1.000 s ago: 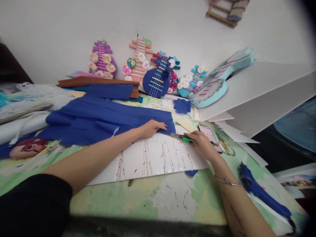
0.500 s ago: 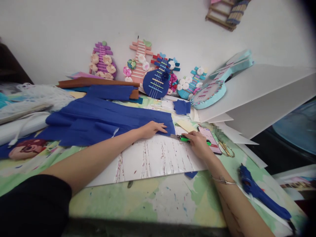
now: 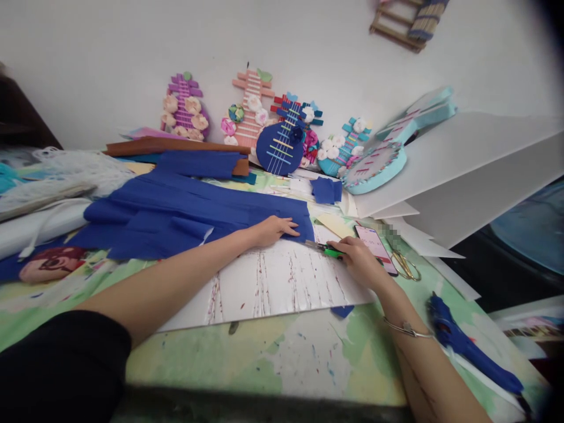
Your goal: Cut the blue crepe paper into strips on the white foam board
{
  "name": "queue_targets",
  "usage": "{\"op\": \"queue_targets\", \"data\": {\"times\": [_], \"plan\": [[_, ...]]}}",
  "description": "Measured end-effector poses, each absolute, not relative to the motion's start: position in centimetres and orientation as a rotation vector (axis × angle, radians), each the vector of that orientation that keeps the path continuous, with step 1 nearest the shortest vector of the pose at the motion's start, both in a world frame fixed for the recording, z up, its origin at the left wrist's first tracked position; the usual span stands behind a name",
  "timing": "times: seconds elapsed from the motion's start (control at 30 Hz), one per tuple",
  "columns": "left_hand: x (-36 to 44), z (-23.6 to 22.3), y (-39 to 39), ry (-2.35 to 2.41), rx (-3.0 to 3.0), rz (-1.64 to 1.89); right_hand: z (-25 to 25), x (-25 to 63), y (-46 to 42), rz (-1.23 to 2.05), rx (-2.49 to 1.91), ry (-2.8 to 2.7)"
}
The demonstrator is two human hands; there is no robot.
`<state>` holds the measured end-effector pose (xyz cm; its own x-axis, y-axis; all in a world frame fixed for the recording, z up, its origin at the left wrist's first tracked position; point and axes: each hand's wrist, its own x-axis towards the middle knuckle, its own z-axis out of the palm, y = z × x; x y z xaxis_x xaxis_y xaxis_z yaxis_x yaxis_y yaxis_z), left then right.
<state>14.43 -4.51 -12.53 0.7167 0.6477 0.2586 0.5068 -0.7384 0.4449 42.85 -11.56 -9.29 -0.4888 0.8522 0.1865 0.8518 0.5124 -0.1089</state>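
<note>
A wide blue cloth-like sheet (image 3: 211, 207) lies across the table, its right end over a white board (image 3: 247, 296) with dark scored lines. My left hand (image 3: 275, 230) lies on that end, fingers spread and pressing it flat near its front edge. In my right hand (image 3: 355, 255) is a green utility knife (image 3: 331, 251), gripped with its metal blade pointing left. The blade's tip is at the sheet's front right corner, close to my left fingertips. My right fingers partly hide the handle.
Behind stand several decorated lute-shaped pieces (image 3: 279, 147). At right are a phone (image 3: 374, 247), gold-handled scissors (image 3: 406, 267), a blue glue gun (image 3: 471, 346) and large white boards (image 3: 440, 170). A blue scrap (image 3: 342, 311) peeks from the front board edge.
My right hand and the knife have shifted very slightly to the right. My left hand stays pressed on the blue sheet.
</note>
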Motion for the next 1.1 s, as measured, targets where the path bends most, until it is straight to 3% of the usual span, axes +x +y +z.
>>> {"op": "queue_targets", "data": {"times": [1.1], "plan": [[14.0, -12.4, -4.2, 0.818, 2.403, 0.705, -8.6, 42.4, -12.1, 0.104, -1.488, -2.522]]}}
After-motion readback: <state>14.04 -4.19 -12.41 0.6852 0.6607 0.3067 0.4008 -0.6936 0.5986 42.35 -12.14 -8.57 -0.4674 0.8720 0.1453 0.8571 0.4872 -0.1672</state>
